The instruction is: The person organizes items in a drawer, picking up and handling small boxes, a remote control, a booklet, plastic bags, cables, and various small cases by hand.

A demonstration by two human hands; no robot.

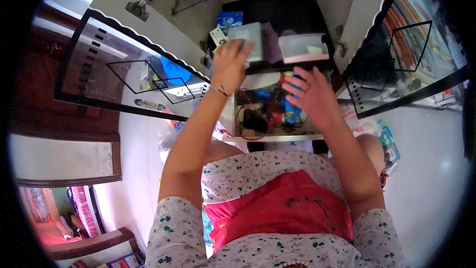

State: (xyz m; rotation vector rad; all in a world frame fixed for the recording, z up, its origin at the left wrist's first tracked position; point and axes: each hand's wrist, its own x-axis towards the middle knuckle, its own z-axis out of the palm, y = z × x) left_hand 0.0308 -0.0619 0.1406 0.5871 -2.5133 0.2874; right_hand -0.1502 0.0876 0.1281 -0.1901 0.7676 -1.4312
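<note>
My left hand [229, 68] reaches over the front of the cabinet shelf, its fingers stretched and apart. Those fingers overlap the left side of a pale, translucent flat packet [254, 44]; I cannot tell whether they touch it. Just beyond them lie a white card-like piece with dark marks [218, 36] and a blue box [229, 19]. Above the right part of the pulled-out drawer [297, 138] hovers my right hand [313, 93], fingers spread, holding nothing. Inside the drawer are a red cable [268, 128], a black object [254, 120] and blue items [292, 112].
A white tray with a pink front [304, 49] and a purple sheet [270, 43] sit on the shelf. Glass-panelled doors stand swung out at left [134, 69] and right [391, 64]. Bags and packages [389, 144] lie on the floor beside my right knee.
</note>
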